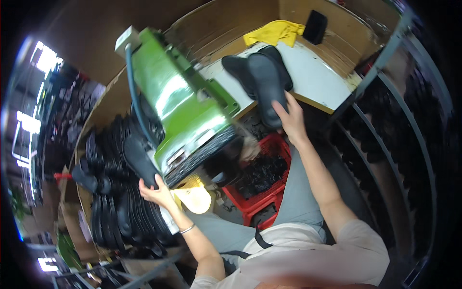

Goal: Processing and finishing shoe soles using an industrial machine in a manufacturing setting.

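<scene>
My right hand [292,120] grips the near end of a black shoe sole [265,79], thumb on top. More black soles [237,70] lie under and beside its far end on the white tabletop [320,79]. On the left, my left hand [156,193] holds the lower end of another black shoe sole [139,153], next to a large pile of black soles [127,216]. Between my hands stands a green machine [180,103] with a dark front edge. A lit yellow-white area [195,198] glows below it, close to my left wrist.
A red plastic basket [249,204] full of black scraps stands below the machine, by my knees. On the tabletop's far side lie a yellow cloth [275,32] and a dark flat piece [315,27] against cardboard [219,24]. A metal rack [392,86] rises on the right.
</scene>
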Demonstrator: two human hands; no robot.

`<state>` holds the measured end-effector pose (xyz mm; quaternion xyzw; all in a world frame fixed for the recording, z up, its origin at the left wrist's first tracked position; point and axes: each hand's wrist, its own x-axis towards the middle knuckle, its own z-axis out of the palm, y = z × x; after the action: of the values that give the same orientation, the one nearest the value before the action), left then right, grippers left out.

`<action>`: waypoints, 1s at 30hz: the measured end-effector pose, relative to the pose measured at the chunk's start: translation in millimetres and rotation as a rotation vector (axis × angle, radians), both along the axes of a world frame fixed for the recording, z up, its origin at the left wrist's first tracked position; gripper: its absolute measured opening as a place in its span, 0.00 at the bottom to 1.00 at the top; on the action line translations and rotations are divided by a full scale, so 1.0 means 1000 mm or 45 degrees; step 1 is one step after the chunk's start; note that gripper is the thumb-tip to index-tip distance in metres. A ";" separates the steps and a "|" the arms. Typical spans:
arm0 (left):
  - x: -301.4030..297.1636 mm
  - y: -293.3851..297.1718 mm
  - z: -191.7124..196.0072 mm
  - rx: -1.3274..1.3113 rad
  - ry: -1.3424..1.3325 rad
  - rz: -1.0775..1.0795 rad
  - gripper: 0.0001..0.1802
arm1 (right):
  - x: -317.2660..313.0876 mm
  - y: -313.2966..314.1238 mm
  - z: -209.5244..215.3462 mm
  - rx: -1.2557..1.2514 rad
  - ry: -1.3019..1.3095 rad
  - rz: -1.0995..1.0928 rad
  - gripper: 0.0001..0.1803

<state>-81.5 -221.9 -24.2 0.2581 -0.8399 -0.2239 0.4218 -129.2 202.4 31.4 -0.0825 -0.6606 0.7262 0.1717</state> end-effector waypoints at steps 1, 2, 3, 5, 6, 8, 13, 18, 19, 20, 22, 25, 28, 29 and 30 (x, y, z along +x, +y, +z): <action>-0.007 -0.036 -0.018 -0.100 -0.090 0.016 0.38 | -0.030 0.005 -0.009 0.019 0.163 0.033 0.28; -0.012 -0.039 -0.028 -0.145 -0.159 -0.032 0.44 | -0.052 0.009 -0.006 0.195 0.050 -0.002 0.29; -0.016 -0.043 -0.032 -0.191 -0.233 -0.071 0.50 | -0.063 0.012 0.014 0.201 -0.270 0.185 0.30; -0.026 -0.050 -0.037 -0.253 -0.312 -0.041 0.58 | -0.107 0.022 -0.004 0.438 -0.319 -0.008 0.28; -0.020 -0.079 -0.042 0.431 -0.125 -0.323 0.47 | -0.120 0.016 -0.011 0.570 -0.318 -0.029 0.27; 0.002 -0.105 -0.049 0.818 0.016 -0.391 0.30 | -0.123 0.005 -0.028 0.736 -0.264 -0.080 0.27; 0.081 0.025 0.021 0.262 0.267 -0.098 0.18 | -0.019 -0.011 -0.037 0.768 -0.108 -0.076 0.30; 0.119 0.106 0.034 0.432 0.322 -0.359 0.16 | 0.086 -0.038 -0.094 0.087 -0.340 0.775 0.42; 0.118 0.121 0.032 0.454 0.200 -0.544 0.15 | 0.103 -0.040 -0.101 0.018 -0.344 0.783 0.48; 0.115 0.134 0.029 0.476 0.075 -0.735 0.15 | 0.118 -0.038 -0.107 -0.021 -0.357 0.756 0.52; 0.113 0.160 0.024 0.672 -0.070 -0.894 0.15 | 0.142 -0.034 -0.103 -0.122 -0.448 0.784 0.56; 0.106 0.200 0.032 1.477 -0.069 -1.106 0.13 | 0.187 -0.012 -0.149 0.021 -0.697 0.952 0.45; 0.107 0.221 0.031 1.290 -0.309 -1.207 0.08 | 0.203 -0.020 -0.105 -0.374 -0.673 0.935 0.32; 0.108 0.233 0.038 1.247 -0.356 -1.250 0.08 | 0.212 -0.020 -0.118 -0.464 -0.641 0.871 0.29; 0.105 0.243 0.045 1.393 -0.327 -1.278 0.09 | 0.216 -0.024 -0.122 -0.598 -0.594 0.837 0.30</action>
<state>24.0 20.6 20.5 0.0412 -0.6682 -0.7425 -0.0206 86.8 178.7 -90.3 -0.0664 -0.4905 0.8339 -0.2442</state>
